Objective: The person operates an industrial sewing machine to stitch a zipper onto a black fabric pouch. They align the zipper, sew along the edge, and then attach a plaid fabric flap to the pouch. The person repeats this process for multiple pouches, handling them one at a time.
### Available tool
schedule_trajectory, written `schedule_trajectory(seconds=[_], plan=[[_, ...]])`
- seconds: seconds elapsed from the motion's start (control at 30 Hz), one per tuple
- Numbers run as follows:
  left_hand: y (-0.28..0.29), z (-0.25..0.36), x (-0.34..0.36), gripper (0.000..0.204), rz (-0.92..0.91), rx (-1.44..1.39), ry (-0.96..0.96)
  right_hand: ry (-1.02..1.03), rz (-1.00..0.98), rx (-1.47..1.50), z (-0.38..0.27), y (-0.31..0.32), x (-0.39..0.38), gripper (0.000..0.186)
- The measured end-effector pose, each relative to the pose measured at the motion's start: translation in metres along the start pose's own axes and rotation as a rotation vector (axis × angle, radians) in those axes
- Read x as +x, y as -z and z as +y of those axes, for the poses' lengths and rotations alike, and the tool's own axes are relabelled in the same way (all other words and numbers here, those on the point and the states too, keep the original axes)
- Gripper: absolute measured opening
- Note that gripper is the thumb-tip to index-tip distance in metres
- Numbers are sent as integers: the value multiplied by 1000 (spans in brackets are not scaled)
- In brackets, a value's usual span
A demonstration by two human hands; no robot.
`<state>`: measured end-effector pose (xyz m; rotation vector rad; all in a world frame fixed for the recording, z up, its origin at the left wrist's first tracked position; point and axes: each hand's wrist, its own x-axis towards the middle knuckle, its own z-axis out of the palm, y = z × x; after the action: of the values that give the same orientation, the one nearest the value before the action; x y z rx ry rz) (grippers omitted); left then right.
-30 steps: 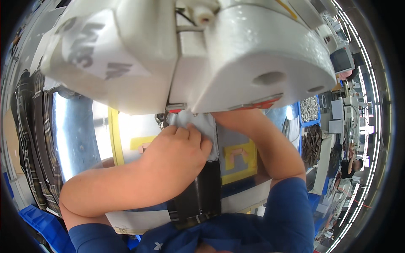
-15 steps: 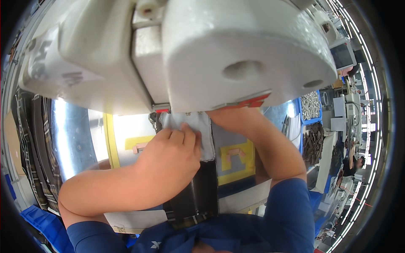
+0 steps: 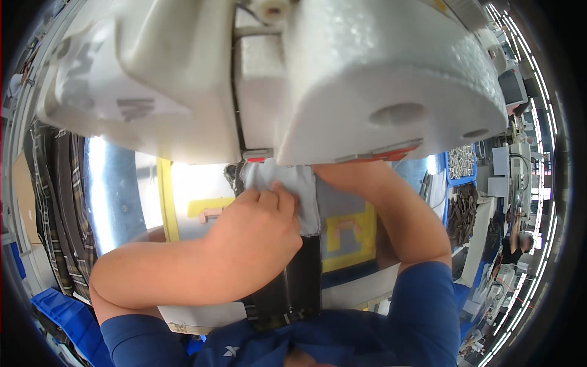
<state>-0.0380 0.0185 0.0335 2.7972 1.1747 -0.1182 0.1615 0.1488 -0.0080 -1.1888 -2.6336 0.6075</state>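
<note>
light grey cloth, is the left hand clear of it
No, the left hand is curled on top of the light grey cloth.

Rows of bright white ceiling lights (image 3: 541,137)

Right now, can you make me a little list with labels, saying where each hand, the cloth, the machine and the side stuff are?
Left hand: on the gray cloth
Right hand: partly hidden by the machine
Black cloth: nearer the person than the gray
Machine: white, across the top
Far left: plaid cloth
Right: blue tray, silvery bits inside
</note>
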Motion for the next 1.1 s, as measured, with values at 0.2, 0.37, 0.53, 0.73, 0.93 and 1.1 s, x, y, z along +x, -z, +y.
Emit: schedule_trajectory(seconds=[0.2,0.37,0.53,0.73,0.93,1.1], plan=[[-1,1,3,57,26,-24,-33,73,78,-177,8,4,1,23],[-4,12,5,53,134,-59,-74,230,304,-135,26,7,-5,17],[-11,20,3,50,183,-78,-81,264,324,-17,34,6,-3,15],[-11,22,4,47,214,-125,-71,177,243,-41,21,17,-4,13],[-4,20,8,37,232,-143,-52,80,163,18,14,17,-11,17],[-9,20,12,20,262,-67,-13,-43,106,30,16,13,-11,23]])
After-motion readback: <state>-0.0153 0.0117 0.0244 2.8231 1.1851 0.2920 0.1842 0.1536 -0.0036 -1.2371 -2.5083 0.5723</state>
